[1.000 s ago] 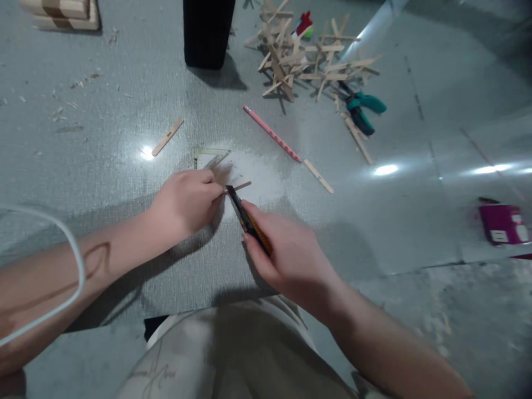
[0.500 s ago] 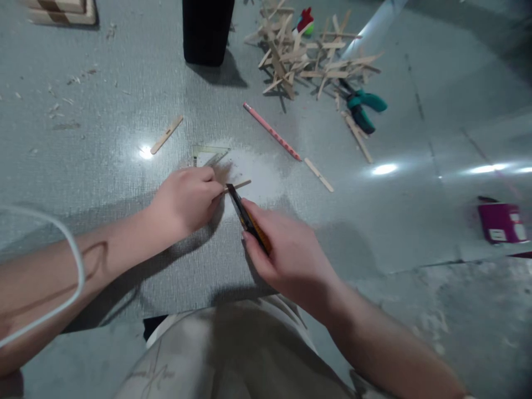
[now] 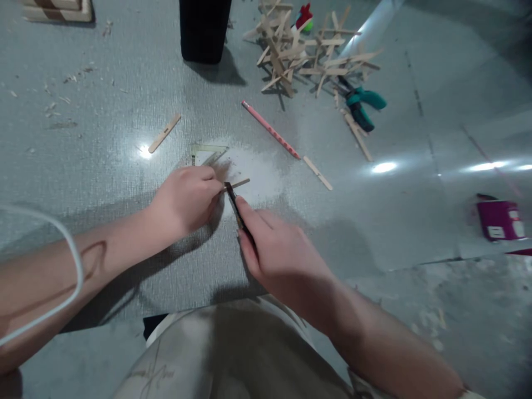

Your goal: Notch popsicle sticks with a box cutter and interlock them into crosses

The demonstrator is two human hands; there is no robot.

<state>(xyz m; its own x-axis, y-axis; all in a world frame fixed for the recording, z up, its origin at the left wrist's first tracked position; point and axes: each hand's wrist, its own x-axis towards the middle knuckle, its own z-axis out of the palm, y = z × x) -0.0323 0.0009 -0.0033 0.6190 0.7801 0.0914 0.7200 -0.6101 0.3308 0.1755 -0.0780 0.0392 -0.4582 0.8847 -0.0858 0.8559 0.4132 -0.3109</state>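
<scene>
My left hand is closed, pinching a thin wooden stick flat against the grey floor mat. My right hand grips a utility knife with a black and yellow body. The knife's tip rests on the stick right beside my left fingertips. A small clear set square lies just beyond my left hand.
A pink pencil and loose sticks lie beyond the hands. A pile of glued wooden sticks, teal pliers and a black box sit farther back. A purple box is at right. A white cable crosses my left forearm.
My right hand has rolled over the knife, hiding its yellow body, and the blade has shifted slightly toward my left fingers. The left hand stays put.
</scene>
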